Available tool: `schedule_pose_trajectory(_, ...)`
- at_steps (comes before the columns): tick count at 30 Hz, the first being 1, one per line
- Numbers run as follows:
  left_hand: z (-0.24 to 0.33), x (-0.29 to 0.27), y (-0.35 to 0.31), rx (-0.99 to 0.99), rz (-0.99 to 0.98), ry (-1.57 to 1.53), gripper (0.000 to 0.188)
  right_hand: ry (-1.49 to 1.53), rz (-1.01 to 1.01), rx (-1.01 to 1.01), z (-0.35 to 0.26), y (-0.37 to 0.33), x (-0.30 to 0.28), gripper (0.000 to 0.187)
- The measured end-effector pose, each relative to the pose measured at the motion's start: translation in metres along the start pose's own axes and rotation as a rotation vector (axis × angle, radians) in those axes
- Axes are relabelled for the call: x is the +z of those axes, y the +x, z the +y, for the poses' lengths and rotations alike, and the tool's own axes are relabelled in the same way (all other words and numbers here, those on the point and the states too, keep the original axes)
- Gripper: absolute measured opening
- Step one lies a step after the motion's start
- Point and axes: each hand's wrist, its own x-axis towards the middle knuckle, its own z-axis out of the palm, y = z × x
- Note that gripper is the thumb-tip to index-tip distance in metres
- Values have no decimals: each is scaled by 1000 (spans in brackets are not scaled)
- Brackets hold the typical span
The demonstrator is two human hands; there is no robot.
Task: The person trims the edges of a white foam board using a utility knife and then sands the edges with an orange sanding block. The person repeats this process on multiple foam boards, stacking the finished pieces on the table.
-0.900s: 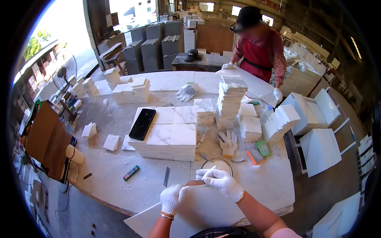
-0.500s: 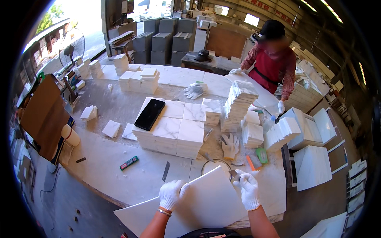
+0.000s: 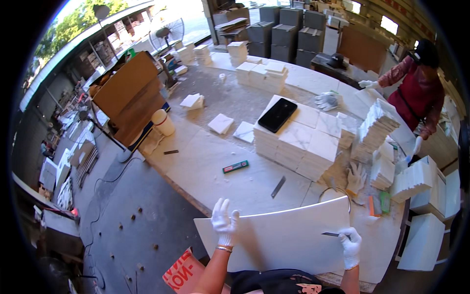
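A large white slab (image 3: pixel 289 237) lies before me, its left end jutting past the table's edge. My left hand (image 3: pixel 224 225), in a white knit glove, is over the slab's left part with its fingers stretched out and nothing in it. Whether it touches the slab I cannot tell. Near the right end, my gloved right hand (image 3: pixel 350 245) is closed round a thin dark blade (image 3: pixel 330 234), which points left over the slab's face. Just behind the slab's far corner, the rim of a round tin (image 3: pixel 346 190) shows; the slab hides part of it.
A black phone (image 3: pixel 277 115) rests on stacked marble tiles (image 3: pixel 308 147). A green box (image 3: pixel 235 167) and another metal blade (image 3: pixel 278 187) lie on the table, with an empty glove (image 3: pixel 356 177) farther right. A co-worker in red (image 3: pixel 416 93) stands across the table at the far right.
The view has swung left, so the table appears farther right. My left hand has let go of the slab's far edge and opened. My right hand has brought the blade from beside the tin over the slab.
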Motion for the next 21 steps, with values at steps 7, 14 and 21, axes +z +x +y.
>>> schedule_pose_trajectory(7, -157, -80, -136, -1080, -109, 43, 63, -100, -23, 12, 5, 4, 3, 7)
schedule_pose_trajectory(14, -214, -48, -190, -1460, -214, -572, 91, -76, -18, 115, -2, 2, -4, 5)
schedule_pose_trajectory(21, -202, -64, -160, -1272, -237, -1032, 81, 15, 95, 192, -19, -34, -20, 3)
